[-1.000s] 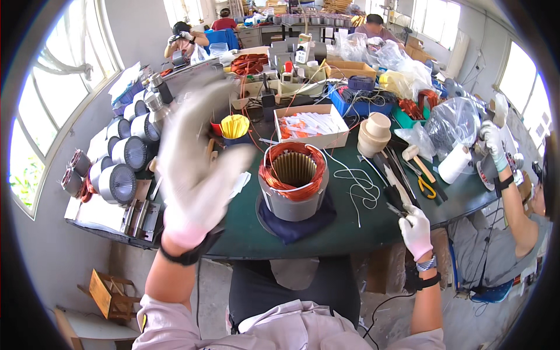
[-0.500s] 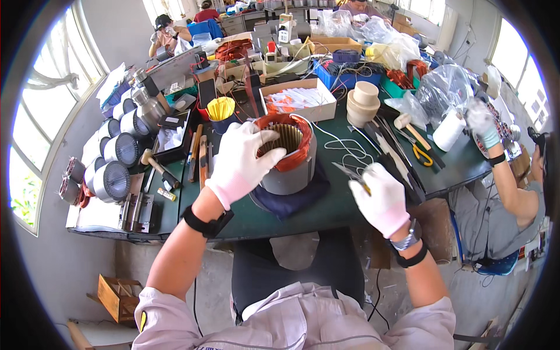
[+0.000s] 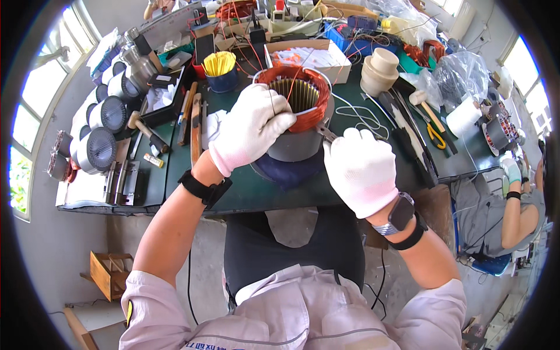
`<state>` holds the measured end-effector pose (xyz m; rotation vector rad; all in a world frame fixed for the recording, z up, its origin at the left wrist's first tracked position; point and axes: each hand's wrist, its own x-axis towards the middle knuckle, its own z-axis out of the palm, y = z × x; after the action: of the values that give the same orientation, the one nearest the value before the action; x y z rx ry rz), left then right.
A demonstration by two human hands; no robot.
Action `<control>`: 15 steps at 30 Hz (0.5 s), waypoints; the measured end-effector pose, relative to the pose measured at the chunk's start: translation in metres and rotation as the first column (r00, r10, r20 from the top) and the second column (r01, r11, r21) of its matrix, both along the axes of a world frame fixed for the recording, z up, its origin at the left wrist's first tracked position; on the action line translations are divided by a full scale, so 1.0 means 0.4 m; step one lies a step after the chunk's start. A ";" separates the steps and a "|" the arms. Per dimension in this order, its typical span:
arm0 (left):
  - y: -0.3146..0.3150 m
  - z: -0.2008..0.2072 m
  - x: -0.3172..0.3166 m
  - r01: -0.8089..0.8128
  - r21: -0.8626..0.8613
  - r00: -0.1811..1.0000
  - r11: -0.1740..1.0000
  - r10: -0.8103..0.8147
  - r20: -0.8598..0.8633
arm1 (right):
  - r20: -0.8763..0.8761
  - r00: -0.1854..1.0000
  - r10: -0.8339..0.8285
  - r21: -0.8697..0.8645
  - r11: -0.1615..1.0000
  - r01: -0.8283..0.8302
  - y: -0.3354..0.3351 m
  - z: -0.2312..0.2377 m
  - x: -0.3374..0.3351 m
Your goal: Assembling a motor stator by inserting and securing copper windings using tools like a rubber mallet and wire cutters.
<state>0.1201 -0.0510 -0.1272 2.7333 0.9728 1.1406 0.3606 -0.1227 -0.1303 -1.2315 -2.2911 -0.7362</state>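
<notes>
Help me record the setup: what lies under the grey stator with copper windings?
A dark blue cloth shows below the front of the grey stator, on the green tabletop. The stator covers the cloth's middle, so that part cannot be seen.

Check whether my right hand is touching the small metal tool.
Touching: the head view shows the gloved right hand closed around the small metal tool, its tip sticking out.

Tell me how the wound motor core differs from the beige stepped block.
The motor core is grey with a copper winding on top; the beige block is one plain colour. The core shows an open, ribbed bore; the block's top looks closed. The left hand touches the core's winding; the block stands untouched. Both are rounded and upright.
</notes>
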 end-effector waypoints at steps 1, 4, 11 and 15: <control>0.000 -0.008 0.002 0.003 -0.011 1.000 1.000 -0.003 0.005 | -0.002 1.000 -0.020 0.028 0.999 0.020 -0.001 -0.007 -0.013; 0.002 -0.018 0.015 -0.013 -0.019 0.997 1.000 0.014 0.073 | -0.005 1.000 -0.030 -0.017 0.999 0.030 0.004 0.019 -0.026; -0.009 -0.011 0.036 -0.051 -0.140 0.977 0.989 0.079 0.200 | -0.017 0.994 0.106 -0.052 0.993 -0.107 0.100 0.114 -0.007; -0.016 -0.011 0.045 -0.109 -0.103 0.990 0.989 0.117 0.077 | -0.151 0.988 0.045 -0.148 0.987 -0.068 0.029 0.050 0.034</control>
<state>0.1381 -0.0573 -0.1315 2.5624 1.1531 1.1774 0.3744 -0.1113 -0.1104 -1.2377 -2.2845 -0.4404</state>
